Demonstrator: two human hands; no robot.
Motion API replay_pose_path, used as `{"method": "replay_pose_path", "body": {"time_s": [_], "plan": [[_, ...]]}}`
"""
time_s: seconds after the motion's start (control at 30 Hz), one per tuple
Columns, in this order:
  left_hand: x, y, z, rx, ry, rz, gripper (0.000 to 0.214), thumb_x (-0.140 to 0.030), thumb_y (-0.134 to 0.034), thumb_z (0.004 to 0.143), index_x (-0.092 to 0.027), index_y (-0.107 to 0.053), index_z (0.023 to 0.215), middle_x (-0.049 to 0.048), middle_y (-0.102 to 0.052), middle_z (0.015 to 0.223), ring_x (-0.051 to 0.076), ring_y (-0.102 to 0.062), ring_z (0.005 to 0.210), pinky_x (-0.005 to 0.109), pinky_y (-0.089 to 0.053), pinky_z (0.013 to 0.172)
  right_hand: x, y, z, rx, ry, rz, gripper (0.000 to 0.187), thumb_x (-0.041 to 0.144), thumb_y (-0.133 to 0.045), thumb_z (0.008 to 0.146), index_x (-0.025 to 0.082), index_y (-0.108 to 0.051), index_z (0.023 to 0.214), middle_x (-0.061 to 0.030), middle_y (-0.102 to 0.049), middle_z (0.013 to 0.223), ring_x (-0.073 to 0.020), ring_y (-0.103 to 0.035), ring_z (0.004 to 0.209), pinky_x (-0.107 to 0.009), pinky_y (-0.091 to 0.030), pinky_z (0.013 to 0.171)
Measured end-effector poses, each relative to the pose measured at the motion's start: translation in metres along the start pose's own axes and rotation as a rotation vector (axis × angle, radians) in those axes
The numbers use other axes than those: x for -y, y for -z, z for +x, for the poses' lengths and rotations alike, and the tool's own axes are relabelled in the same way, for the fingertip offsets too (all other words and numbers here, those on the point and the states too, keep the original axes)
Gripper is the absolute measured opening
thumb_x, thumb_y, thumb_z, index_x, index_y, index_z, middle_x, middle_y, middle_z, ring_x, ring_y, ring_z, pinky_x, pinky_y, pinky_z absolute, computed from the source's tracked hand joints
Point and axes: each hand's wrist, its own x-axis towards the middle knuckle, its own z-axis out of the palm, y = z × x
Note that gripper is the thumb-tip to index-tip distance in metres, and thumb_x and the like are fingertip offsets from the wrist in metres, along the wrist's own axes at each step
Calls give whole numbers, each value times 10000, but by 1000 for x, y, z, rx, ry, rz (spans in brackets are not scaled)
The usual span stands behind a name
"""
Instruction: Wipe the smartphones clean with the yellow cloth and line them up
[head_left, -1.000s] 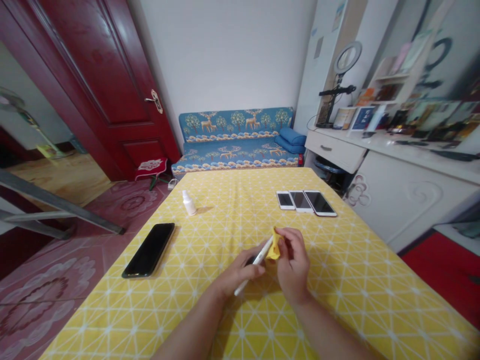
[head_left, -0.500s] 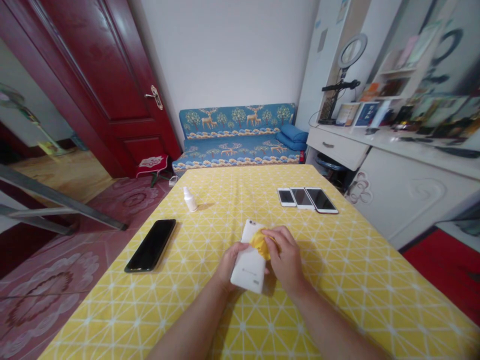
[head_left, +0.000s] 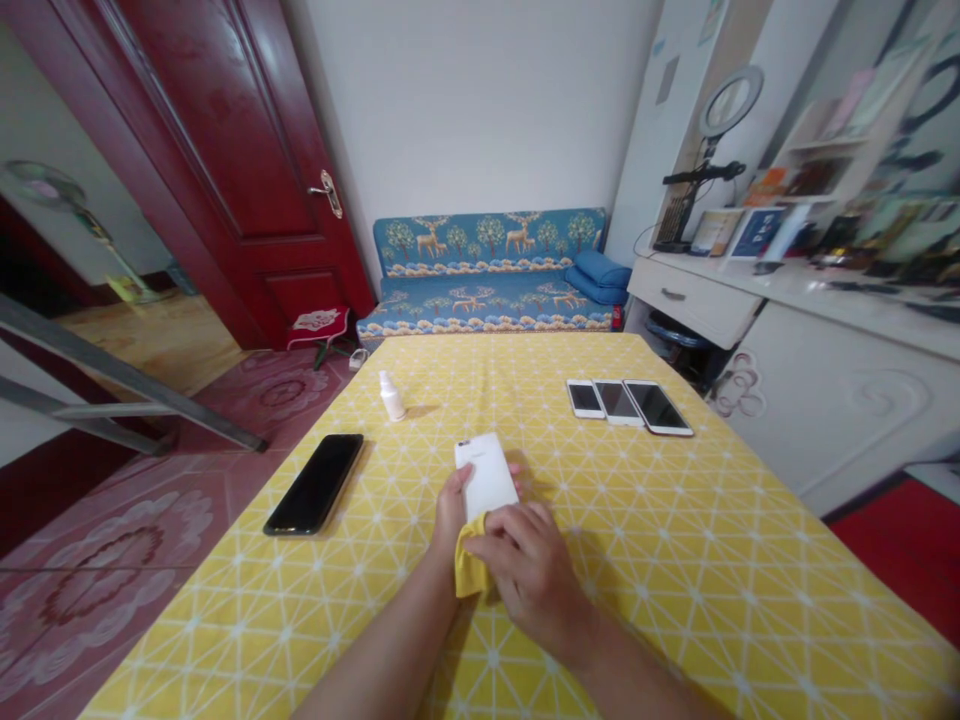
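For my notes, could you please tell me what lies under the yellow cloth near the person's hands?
The near end of a white smartphone runs under the yellow cloth, beneath the right hand. That end is covered and cannot be seen.

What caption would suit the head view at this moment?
Left hand holds a white smartphone while the right hand presses a yellow cloth to its lower end, over a yellow patterned tablecloth.

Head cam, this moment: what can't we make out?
- Lower end of the white phone: hidden in the head view by the right hand and yellow cloth.
- Its screen: faces away from the head view.
- Left hand fingers: mostly behind the phone.
- Any print on the small white bottle: too small.
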Motion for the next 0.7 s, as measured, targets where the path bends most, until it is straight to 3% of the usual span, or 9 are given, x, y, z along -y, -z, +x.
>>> {"method": "replay_pose_path", "body": {"time_s": [0.17,0.3,0.4,0.5,0.7], "plan": [[-9,3,4,-53,-24,-10,470,-380,-476,769,-4,-659,983,150,-700,701,216,-645,611,288,-481,590,-12,5,-5,-93,-80,0,223,99,-503,882,231,-664,960,-27,-576,819,-170,-514,766,-334,-376,695],[-14,2,3,-16,-31,-24,423,-345,-507,761,-15,-651,981,154,-719,781,222,-652,628,308,-489,611,-17,4,-9,-176,-206,257,202,115,-502,902,228,-635,1004,-37,-564,894,-168,-552,842,-311,-446,720],[-13,4,1,34,117,-39,398,-352,-546,750,-30,-643,962,136,-713,740,218,-653,616,311,-492,620,-20,4,-7,-218,-261,350,205,121,-487,911,227,-640,999,-44,-566,923,-168,-571,873,-298,-476,730],[-8,6,0,113,263,-22,392,-321,-564,741,-20,-640,981,134,-718,748,209,-666,641,290,-492,654,-28,8,-5,-310,-312,291,180,141,-500,908,226,-653,951,-46,-578,913,-179,-576,880,-313,-478,750],[-3,11,-6,246,339,114,405,-303,-569,759,-5,-652,1021,162,-732,807,232,-693,653,267,-489,555,-53,16,-4,-544,-500,251,139,234,-497,917,215,-629,958,-57,-612,965,-196,-590,936,-354,-471,821]]}}
